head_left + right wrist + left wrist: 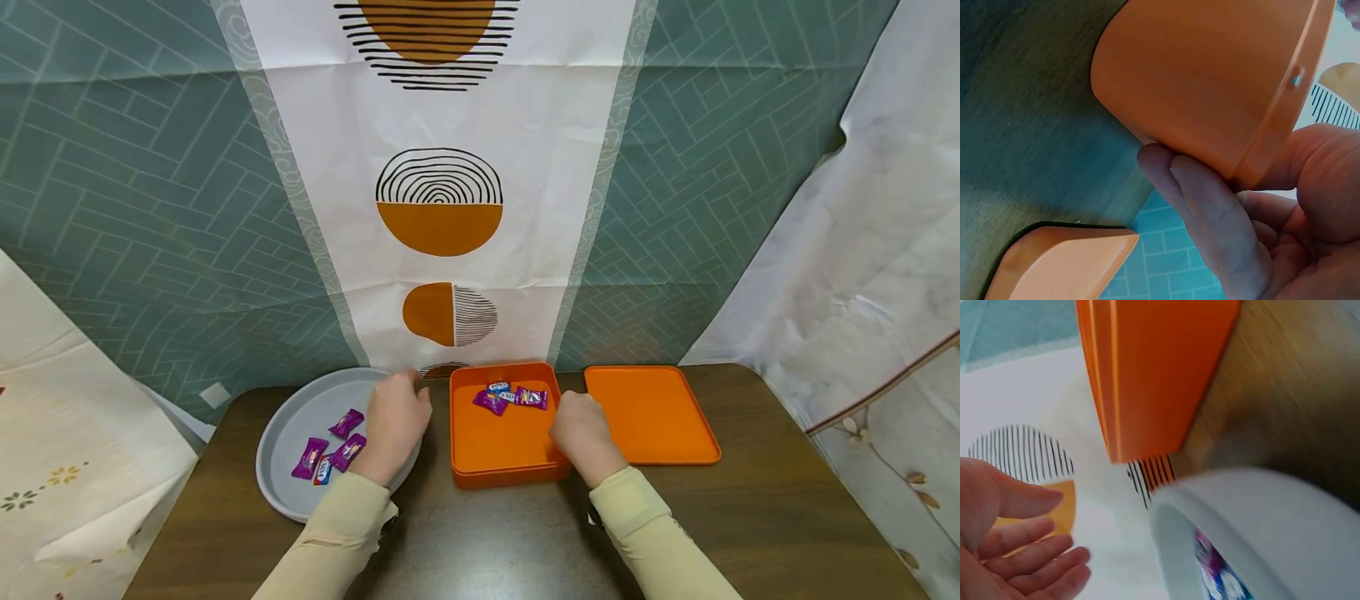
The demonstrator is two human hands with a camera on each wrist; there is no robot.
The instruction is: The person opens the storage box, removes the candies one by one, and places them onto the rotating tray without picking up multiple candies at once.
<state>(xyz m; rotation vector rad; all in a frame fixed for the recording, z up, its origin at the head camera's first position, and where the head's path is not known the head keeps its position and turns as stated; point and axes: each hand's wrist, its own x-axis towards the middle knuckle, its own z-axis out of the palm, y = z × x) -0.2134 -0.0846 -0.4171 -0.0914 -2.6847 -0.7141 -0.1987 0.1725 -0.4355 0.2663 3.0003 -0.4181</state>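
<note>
My left hand [393, 421] hovers over the right side of a round grey tray [281, 425]. Its fingers are loosely bent with nothing between them in the left wrist view. Purple-wrapped candies [310, 457] and a small blue, white and red wrapped candy [322, 470] lie in the tray; my hand may hide others. With thumb and fingers, my right hand [585, 429] grips the right wall of an orange box [506, 477], the thumb on the inner side in the right wrist view. Purple candies [532, 397] and blue ones [498, 387] sit toward the box's back.
To the right of the box lies an orange lid [652, 417], flat on the brown wooden table [495, 542]. A patterned cloth [442, 308] hangs right behind the table's back edge. Pale cloths hang at the left and right sides.
</note>
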